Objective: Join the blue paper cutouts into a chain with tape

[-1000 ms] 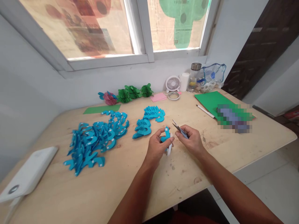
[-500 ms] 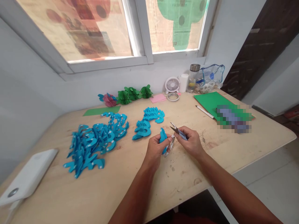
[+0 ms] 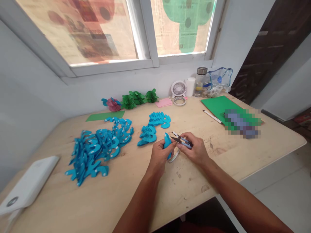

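My left hand (image 3: 160, 152) pinches a folded blue paper piece (image 3: 167, 141) above the wooden table. A roll of white tape (image 3: 174, 156) hangs at the fingers of that hand, partly hidden. In my right hand (image 3: 195, 149) are small thread snips (image 3: 181, 139) with dark blades, which point left and lie close to the left fingertips and the blue piece. Two small stacks of blue paper pieces, one nearer (image 3: 147, 135) and one farther (image 3: 159, 119), lie just beyond my left hand. A large heap of blue pieces with white tabs (image 3: 97, 145) is at the left.
A white power bank (image 3: 30, 183) lies at the left edge. Along the wall stand green paper shapes (image 3: 137, 97), a small fan (image 3: 178, 88), a tape roll (image 3: 179, 101) and a bottle (image 3: 200, 81). Green sheets (image 3: 218, 105) and a white pen (image 3: 212, 116) lie at the right.
The snips in my right hand have moved left and down, closer to my left fingertips and the blue piece. My left hand has shifted slightly left, still holding the piece.
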`<action>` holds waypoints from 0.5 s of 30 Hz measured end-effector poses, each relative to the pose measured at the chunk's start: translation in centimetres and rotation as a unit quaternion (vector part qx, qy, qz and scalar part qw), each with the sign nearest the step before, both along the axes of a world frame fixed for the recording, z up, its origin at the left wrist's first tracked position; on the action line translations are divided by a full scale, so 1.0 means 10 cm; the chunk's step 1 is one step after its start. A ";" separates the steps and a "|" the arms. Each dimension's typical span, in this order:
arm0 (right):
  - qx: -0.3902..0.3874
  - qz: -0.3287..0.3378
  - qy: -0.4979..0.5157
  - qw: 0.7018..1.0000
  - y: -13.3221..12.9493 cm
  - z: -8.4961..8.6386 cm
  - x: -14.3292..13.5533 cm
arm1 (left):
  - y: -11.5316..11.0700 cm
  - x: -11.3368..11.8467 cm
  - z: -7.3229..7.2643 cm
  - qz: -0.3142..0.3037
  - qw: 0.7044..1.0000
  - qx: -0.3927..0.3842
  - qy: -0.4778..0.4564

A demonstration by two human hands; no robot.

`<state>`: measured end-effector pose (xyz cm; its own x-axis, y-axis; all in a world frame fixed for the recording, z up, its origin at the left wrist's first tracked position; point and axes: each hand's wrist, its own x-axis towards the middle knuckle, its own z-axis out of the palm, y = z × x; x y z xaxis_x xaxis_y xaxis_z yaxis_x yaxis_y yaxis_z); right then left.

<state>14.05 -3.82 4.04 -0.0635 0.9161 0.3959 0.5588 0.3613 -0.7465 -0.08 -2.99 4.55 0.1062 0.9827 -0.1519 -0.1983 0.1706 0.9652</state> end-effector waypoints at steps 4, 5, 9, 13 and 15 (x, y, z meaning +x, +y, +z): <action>-0.014 0.019 0.017 1.000 0.00 0.01 0.03 | -0.01 0.00 0.03 0.002 1.000 -0.002 0.001; -0.013 0.012 0.021 1.000 0.01 0.01 0.04 | -0.01 0.00 0.03 0.005 1.000 -0.005 0.002; -0.003 -0.040 0.037 0.999 0.02 0.02 0.07 | -0.01 -0.02 0.04 0.024 1.000 -0.008 -0.012; 0.005 -0.021 0.016 1.000 0.01 0.04 0.07 | -0.01 -0.05 0.06 0.031 0.998 0.012 -0.060; 0.009 -0.016 0.007 1.000 0.01 0.05 0.06 | -0.02 -0.05 0.07 0.033 0.996 0.023 -0.083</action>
